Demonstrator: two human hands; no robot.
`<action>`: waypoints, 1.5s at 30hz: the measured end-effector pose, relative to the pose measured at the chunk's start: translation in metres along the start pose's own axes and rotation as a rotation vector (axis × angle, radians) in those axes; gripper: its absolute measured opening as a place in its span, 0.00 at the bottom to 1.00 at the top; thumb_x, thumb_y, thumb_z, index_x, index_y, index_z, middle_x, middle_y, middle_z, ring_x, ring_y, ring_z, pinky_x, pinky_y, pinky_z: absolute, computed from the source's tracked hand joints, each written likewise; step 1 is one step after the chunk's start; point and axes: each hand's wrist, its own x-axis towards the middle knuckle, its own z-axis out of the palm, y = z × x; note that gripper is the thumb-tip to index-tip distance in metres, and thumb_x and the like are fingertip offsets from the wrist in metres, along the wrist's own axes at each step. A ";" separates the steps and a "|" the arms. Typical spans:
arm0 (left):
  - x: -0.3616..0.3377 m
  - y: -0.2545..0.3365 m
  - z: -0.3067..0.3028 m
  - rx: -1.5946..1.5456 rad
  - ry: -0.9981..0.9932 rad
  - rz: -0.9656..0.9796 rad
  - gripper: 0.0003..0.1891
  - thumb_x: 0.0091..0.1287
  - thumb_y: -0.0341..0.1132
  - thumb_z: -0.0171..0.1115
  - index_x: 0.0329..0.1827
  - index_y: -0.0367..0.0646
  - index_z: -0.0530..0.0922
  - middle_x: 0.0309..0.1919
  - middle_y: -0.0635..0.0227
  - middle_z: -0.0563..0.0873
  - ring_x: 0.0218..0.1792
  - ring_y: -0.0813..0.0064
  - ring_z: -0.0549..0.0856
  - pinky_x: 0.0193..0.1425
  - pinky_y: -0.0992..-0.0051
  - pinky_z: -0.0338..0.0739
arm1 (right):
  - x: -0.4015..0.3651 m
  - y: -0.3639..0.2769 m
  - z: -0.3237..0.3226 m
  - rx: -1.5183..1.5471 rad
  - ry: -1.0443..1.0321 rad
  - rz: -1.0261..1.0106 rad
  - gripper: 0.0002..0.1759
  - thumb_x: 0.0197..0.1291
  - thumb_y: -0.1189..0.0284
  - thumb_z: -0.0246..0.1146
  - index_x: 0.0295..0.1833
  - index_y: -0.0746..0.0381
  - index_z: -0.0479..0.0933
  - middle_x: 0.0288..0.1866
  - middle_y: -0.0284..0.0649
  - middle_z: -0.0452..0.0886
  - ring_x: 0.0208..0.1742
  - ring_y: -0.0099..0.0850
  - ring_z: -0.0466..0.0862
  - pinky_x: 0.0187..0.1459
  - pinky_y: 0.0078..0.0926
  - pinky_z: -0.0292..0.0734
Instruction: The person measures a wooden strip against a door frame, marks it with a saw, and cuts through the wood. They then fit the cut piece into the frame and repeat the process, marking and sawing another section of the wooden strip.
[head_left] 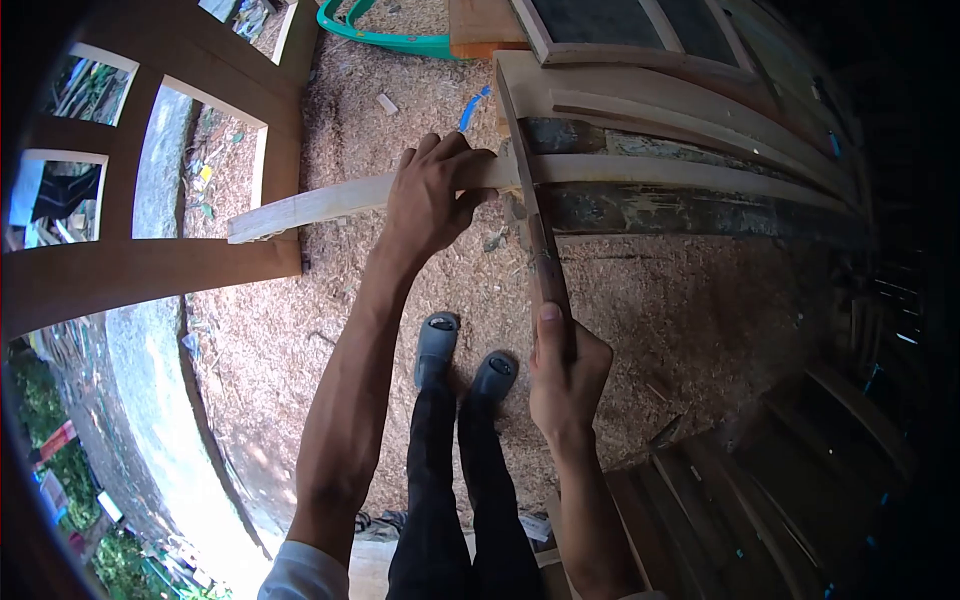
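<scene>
A long pale wooden strip (pixel 320 205) lies crosswise over the dark worn beams of a workbench (pixel 660 213), its left end sticking out past the bench. My left hand (pixel 432 190) is closed around the strip just beyond the bench's edge. In my right hand (pixel 570 375) is the handle of a handsaw (pixel 535 215), thumb along the top. The saw's narrow blade points away from me and crosses the strip a little right of my left fingers. How deep the teeth sit in the wood cannot be seen.
Wood shavings cover the ground around my sandals (pixel 437 345). A brown wooden frame (pixel 220 262) stands at left, close to the strip's end. More boards (pixel 690 110) and a framed panel (pixel 640 30) lie at the upper right. A green curved object (pixel 390 42) is at the top.
</scene>
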 end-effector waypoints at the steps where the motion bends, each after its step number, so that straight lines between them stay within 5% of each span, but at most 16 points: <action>1: 0.001 -0.001 -0.001 -0.022 -0.013 0.011 0.19 0.51 0.34 0.74 0.47 0.47 0.84 0.35 0.66 0.79 0.39 0.60 0.76 0.48 0.62 0.71 | -0.001 0.002 -0.004 0.028 -0.013 -0.003 0.28 0.73 0.54 0.54 0.24 0.64 0.70 0.17 0.27 0.64 0.19 0.15 0.62 0.21 0.21 0.54; 6: 0.003 -0.001 -0.003 -0.042 -0.014 -0.002 0.19 0.51 0.35 0.75 0.47 0.44 0.84 0.35 0.65 0.80 0.39 0.59 0.76 0.47 0.62 0.72 | -0.006 0.003 0.012 0.070 0.014 0.017 0.28 0.74 0.55 0.53 0.24 0.64 0.70 0.17 0.27 0.62 0.19 0.15 0.62 0.21 0.20 0.54; 10: 0.011 -0.007 -0.012 -0.087 -0.112 -0.028 0.19 0.52 0.40 0.75 0.46 0.42 0.83 0.37 0.65 0.82 0.40 0.60 0.78 0.48 0.63 0.75 | 0.008 0.106 0.022 0.234 0.025 -0.213 0.28 0.74 0.58 0.52 0.20 0.63 0.65 0.15 0.28 0.61 0.18 0.17 0.63 0.21 0.22 0.55; 11: 0.015 -0.010 -0.015 -0.102 -0.171 -0.035 0.19 0.53 0.41 0.75 0.45 0.42 0.83 0.38 0.65 0.83 0.40 0.61 0.78 0.48 0.63 0.76 | 0.021 0.113 0.015 0.247 -0.005 -0.286 0.24 0.71 0.62 0.54 0.24 0.66 0.72 0.13 0.30 0.68 0.16 0.20 0.69 0.19 0.25 0.60; 14: 0.027 -0.019 -0.019 -0.007 -0.228 0.103 0.18 0.52 0.43 0.75 0.41 0.42 0.83 0.38 0.66 0.84 0.41 0.62 0.80 0.50 0.65 0.79 | 0.006 0.078 0.009 0.010 -0.027 -0.227 0.28 0.74 0.58 0.51 0.21 0.63 0.65 0.16 0.27 0.63 0.17 0.17 0.62 0.20 0.21 0.54; 19: 0.026 -0.025 -0.014 -0.118 -0.258 0.016 0.19 0.49 0.44 0.77 0.38 0.42 0.83 0.36 0.67 0.84 0.42 0.65 0.81 0.48 0.67 0.82 | -0.026 -0.058 -0.022 -0.051 -0.067 0.148 0.25 0.75 0.60 0.51 0.24 0.63 0.68 0.17 0.26 0.63 0.17 0.14 0.61 0.19 0.19 0.53; 24: 0.027 -0.026 -0.013 -0.122 -0.254 0.015 0.20 0.49 0.42 0.78 0.42 0.44 0.83 0.38 0.67 0.83 0.43 0.65 0.82 0.47 0.66 0.83 | -0.015 -0.061 -0.015 -0.155 -0.057 0.162 0.26 0.74 0.58 0.52 0.23 0.63 0.69 0.16 0.26 0.63 0.17 0.14 0.62 0.19 0.20 0.55; 31: 0.025 -0.016 -0.014 -0.164 -0.281 -0.071 0.21 0.51 0.41 0.77 0.46 0.42 0.82 0.39 0.65 0.82 0.37 0.58 0.87 0.42 0.63 0.84 | 0.005 -0.026 -0.013 -0.142 -0.050 0.064 0.29 0.74 0.56 0.52 0.21 0.63 0.68 0.14 0.28 0.66 0.16 0.16 0.68 0.19 0.23 0.57; 33: 0.025 -0.015 -0.010 -0.153 -0.268 -0.050 0.21 0.51 0.40 0.77 0.46 0.42 0.82 0.39 0.65 0.82 0.37 0.58 0.87 0.41 0.63 0.84 | 0.001 0.002 -0.002 -0.080 0.016 -0.082 0.19 0.69 0.65 0.58 0.27 0.66 0.76 0.12 0.36 0.67 0.13 0.23 0.71 0.18 0.29 0.61; 37: 0.020 -0.007 -0.008 -0.090 -0.192 -0.001 0.18 0.52 0.35 0.75 0.45 0.40 0.82 0.37 0.65 0.82 0.38 0.59 0.83 0.44 0.62 0.79 | 0.014 0.087 0.007 0.024 -0.017 -0.352 0.15 0.67 0.67 0.59 0.29 0.64 0.76 0.15 0.38 0.70 0.15 0.32 0.75 0.20 0.31 0.65; 40: 0.011 0.006 0.002 0.002 -0.091 -0.002 0.18 0.52 0.33 0.75 0.46 0.40 0.82 0.36 0.65 0.81 0.40 0.60 0.79 0.48 0.62 0.74 | 0.005 0.092 0.012 -0.055 0.055 -0.323 0.15 0.67 0.66 0.60 0.29 0.64 0.76 0.16 0.39 0.72 0.15 0.31 0.75 0.20 0.29 0.66; 42: 0.001 0.006 0.003 0.019 -0.063 -0.068 0.19 0.51 0.32 0.75 0.46 0.41 0.82 0.36 0.65 0.80 0.41 0.60 0.78 0.49 0.62 0.72 | -0.010 0.027 -0.004 0.058 0.019 0.027 0.28 0.72 0.56 0.53 0.24 0.66 0.74 0.14 0.31 0.70 0.18 0.19 0.72 0.20 0.23 0.61; 45: 0.005 0.008 0.005 0.008 -0.023 -0.053 0.19 0.51 0.33 0.75 0.47 0.42 0.83 0.39 0.63 0.80 0.42 0.59 0.77 0.51 0.62 0.72 | -0.063 0.015 -0.032 -0.070 -0.020 0.023 0.31 0.71 0.51 0.53 0.25 0.66 0.75 0.15 0.29 0.69 0.18 0.17 0.71 0.20 0.21 0.61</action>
